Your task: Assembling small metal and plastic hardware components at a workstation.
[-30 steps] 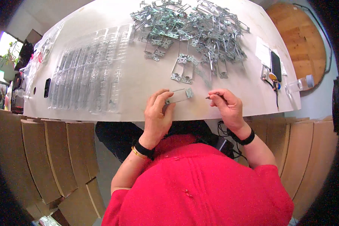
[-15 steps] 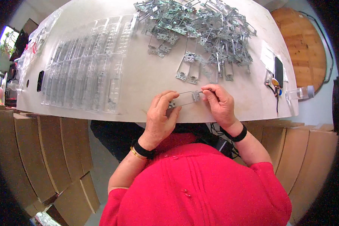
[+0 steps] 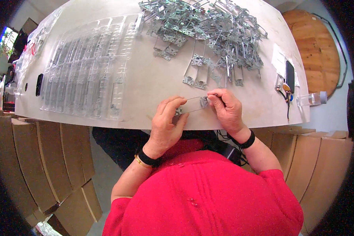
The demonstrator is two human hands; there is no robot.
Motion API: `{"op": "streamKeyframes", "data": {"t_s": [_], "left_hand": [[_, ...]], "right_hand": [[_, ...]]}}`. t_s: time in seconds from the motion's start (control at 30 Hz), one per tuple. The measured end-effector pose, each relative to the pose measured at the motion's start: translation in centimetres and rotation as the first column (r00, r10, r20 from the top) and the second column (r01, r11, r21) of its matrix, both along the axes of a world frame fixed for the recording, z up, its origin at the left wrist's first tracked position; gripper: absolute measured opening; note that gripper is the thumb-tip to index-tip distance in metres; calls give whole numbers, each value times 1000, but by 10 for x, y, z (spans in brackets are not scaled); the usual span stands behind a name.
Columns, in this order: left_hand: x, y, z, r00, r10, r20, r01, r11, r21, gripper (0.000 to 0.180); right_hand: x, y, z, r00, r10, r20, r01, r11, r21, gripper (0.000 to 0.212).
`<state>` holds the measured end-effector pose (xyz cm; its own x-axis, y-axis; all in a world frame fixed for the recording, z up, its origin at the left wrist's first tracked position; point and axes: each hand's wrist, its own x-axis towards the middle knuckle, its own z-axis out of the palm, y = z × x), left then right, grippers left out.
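Crowding the table [image 3: 153, 82] beyond both hands: metal frames [image 3: 208, 31], clear trays [image 3: 86, 70].

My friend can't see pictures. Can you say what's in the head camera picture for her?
Two hands, left and right, hold a small clear strip with metal ends at the near edge of a pale table. Behind it lie a heap of metal brackets and, to the left, rows of clear plastic trays.

Bare tabletop [image 3: 145, 84] just ahead of grip, passable; metal bracket heap [image 3: 208, 31] blocks farther ahead; clear plastic trays [image 3: 86, 67] block far left; phone [image 3: 290, 76] right.
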<state>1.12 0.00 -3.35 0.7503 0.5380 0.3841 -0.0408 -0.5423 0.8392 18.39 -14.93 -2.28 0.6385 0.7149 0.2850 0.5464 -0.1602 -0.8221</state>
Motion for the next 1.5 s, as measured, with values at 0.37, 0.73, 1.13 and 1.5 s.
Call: {"op": "streamKeyframes", "data": {"t_s": [0.37, 0.73, 1.13, 1.5], "left_hand": [[0, 0, -2, 1000, -22, 19, 22, 1000, 9, 47], [-1, 1, 0, 1000, -17, -2, 17, 1000, 25, 45], [-1, 0, 1, 1000, -22, -2, 22, 1000, 4, 44], [0, 0, 2, 1000, 0, -6, 0, 999, 33, 41]], "right_hand": [[2, -2, 0, 998, 22, 65, -20, 999, -34, 9], [2, 0, 0, 998, 33, 61, -33, 999, -6, 8], [3, 1, 1, 998, 48, 41, -48, 999, 1, 8], [2, 5, 7, 979, 79, 187, -92, 994, 64, 12]]}}
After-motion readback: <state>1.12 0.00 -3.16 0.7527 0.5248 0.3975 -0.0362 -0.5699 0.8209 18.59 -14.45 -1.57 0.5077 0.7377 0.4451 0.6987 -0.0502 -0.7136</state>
